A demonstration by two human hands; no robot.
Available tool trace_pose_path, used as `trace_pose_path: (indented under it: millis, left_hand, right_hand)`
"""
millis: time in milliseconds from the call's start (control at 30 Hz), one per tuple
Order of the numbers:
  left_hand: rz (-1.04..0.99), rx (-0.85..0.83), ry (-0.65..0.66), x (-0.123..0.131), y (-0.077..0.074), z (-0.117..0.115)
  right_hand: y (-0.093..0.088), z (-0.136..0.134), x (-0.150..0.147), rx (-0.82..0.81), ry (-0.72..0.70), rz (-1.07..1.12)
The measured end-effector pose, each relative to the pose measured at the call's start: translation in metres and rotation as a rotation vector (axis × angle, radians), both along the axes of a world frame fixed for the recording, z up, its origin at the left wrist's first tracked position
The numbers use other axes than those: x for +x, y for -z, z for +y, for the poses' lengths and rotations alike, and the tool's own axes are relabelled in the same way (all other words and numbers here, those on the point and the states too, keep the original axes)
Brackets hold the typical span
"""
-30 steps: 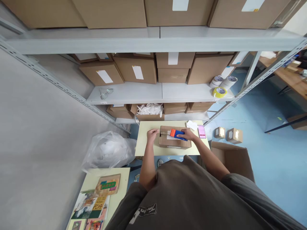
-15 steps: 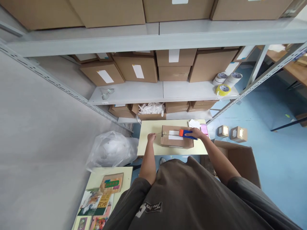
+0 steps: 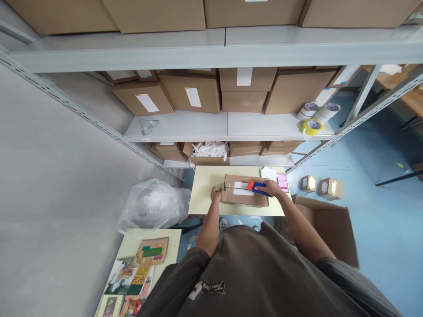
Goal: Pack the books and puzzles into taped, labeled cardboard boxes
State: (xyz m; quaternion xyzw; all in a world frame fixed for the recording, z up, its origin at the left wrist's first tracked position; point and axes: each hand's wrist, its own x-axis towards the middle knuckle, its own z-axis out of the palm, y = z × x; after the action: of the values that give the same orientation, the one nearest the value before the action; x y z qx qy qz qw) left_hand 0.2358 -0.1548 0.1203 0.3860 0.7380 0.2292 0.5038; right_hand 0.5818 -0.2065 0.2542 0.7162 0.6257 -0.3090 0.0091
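A closed cardboard box [image 3: 244, 199] with white labels lies on the pale table, its top seam running left to right. My right hand [image 3: 271, 188] grips a blue tape dispenser [image 3: 261, 190] with an orange front, which rests on the top of the box near its right part. My left hand [image 3: 216, 193] is at the left end of the box, fingers curled at the edge where shiny clear packing tape [image 3: 227, 187] shows. Its fingertips are small and partly hidden.
Pink-screened phone [image 3: 283, 182] and white papers [image 3: 269, 173] lie behind my right hand. Shelves [image 3: 194, 123] with boxes and tape rolls [image 3: 312, 127] rise ahead. A plastic bag [image 3: 153, 204] stands left; an open carton [image 3: 333, 229] is at right.
My left hand has moved right, from beside the box with a strand of tape stretched out, up to the box's left end. The tape dispenser has stayed at about the same place on the box.
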Motion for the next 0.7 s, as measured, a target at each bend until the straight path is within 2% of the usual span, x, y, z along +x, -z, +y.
trace_pose_path:
  millis: [200,333,500,600,700]
  left_hand:
    - [0.201,0.13,0.314,0.034,-0.027,-0.002]
    - [0.357,0.076,0.306,0.052,-0.036,-0.011]
    - [0.421,0.042,0.309,0.06,-0.042,-0.014]
    - [0.457,0.043,0.318,0.066,-0.042,-0.014]
    - [0.487,0.044,0.336,0.071,-0.041,-0.014]
  right_hand:
    - [0.0,0.001,-0.003,-0.027,0.014,-0.075]
    - [-0.002,0.001,-0.006,-0.044,-0.019,-0.088]
    - [-0.005,0.003,-0.001,-0.091,-0.056,-0.053]
    - [-0.004,-0.001,0.025,-0.091,-0.048,-0.053]
    - [-0.002,-0.021,0.082,-0.103,0.023,-0.121]
